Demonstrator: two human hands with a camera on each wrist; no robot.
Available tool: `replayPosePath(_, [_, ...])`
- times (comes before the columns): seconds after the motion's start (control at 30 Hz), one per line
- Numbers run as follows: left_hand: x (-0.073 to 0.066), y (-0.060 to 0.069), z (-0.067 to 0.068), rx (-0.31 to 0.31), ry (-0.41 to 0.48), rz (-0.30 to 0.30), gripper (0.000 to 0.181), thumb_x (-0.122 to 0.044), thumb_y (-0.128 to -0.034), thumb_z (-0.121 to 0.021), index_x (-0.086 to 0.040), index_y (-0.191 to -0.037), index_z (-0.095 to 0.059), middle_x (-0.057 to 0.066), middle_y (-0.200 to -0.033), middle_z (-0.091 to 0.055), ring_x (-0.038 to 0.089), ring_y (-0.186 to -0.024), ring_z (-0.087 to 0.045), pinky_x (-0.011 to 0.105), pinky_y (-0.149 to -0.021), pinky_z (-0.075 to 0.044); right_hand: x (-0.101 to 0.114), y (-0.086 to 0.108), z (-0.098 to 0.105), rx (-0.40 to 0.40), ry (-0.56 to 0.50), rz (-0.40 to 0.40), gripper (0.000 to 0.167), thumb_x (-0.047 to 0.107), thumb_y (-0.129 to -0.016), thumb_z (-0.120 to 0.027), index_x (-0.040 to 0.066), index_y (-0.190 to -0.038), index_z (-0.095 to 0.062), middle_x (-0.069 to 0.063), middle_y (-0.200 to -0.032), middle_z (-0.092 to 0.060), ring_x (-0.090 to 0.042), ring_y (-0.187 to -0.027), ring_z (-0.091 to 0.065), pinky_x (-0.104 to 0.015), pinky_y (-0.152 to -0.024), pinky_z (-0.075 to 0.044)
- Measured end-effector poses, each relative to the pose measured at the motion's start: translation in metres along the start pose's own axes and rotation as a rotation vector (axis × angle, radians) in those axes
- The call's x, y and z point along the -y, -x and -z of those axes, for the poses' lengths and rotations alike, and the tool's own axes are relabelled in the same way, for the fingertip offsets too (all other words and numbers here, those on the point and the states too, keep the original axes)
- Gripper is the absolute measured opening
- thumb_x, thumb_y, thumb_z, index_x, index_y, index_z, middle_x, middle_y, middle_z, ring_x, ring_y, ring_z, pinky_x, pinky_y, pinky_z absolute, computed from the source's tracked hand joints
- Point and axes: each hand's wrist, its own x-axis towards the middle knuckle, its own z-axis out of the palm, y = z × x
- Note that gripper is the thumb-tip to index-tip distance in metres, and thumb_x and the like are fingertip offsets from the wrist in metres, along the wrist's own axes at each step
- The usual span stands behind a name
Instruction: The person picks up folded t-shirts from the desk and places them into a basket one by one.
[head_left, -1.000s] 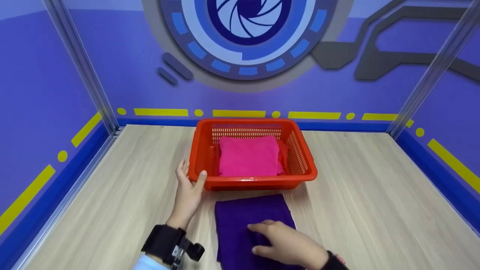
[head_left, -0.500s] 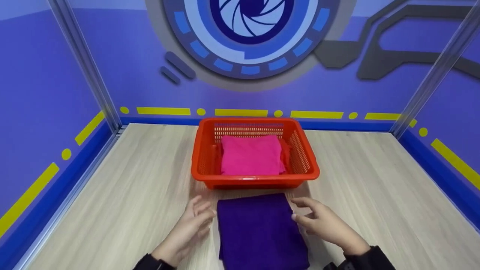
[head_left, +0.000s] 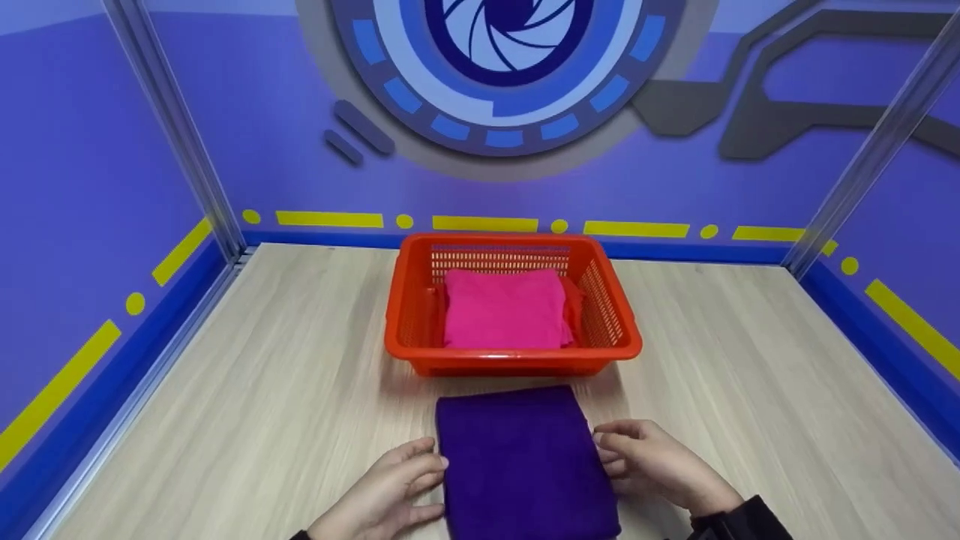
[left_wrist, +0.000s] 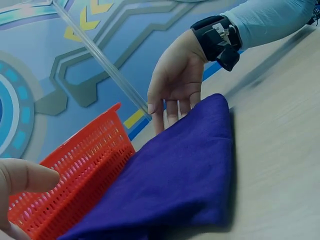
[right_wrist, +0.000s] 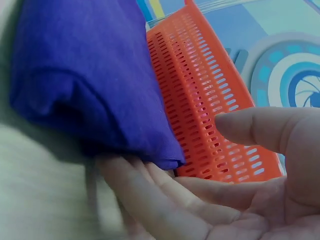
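A folded purple cloth lies on the table between my two hands. My left hand is at its left edge, fingers spread and fingertips at the fold. At the right edge is my right hand. In the right wrist view, the fingers of that hand reach beneath the cloth's edge, while the thumb stays apart from it. The left wrist view shows the left thumb off the cloth; the other left fingers are out of sight there.
Just behind the cloth stands a red plastic basket with slotted walls. Inside are a folded pink cloth and some red fabric. Printed purple-blue panels and metal posts enclose the wooden table.
My left hand has left the basket's corner and come to the cloth's left edge. My right hand has moved off the cloth's top to its right edge.
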Motion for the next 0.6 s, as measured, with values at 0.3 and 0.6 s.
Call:
replayPosePath(0.3, [0.008, -0.012, -0.013, 0.079, -0.043, -0.087, 0.082, -0.009, -0.096, -0.06, 0.02, -0.151, -0.007, 0.03, -0.15, -0.041, 0.035, -0.13, -0.053, 0.049, -0.108, -0.044, -0.003, -0.003, -0.008, 0.029, 0.026, -0.003, 0.017, 0.016, -0.097, -0.063, 0.009, -0.082, -0.06, 0.007, -0.069, -0.053, -0.003, -0.062, -0.052, -0.02, -0.059, -0.049])
replayPosePath(0.6, [0.018, -0.023, -0.024, 0.038, -0.047, -0.105, 0.082, 0.007, -0.0892, -0.055, 0.005, -0.156, -0.008, 0.025, -0.15, -0.04, 0.03, -0.117, -0.059, 0.054, -0.09, -0.055, -0.006, 0.001, -0.02, 0.027, 0.153, 0.101, 0.019, 0.011, -0.094, -0.067, -0.005, -0.103, -0.068, 0.001, -0.084, -0.069, -0.008, -0.073, -0.06, -0.022, -0.065, -0.051])
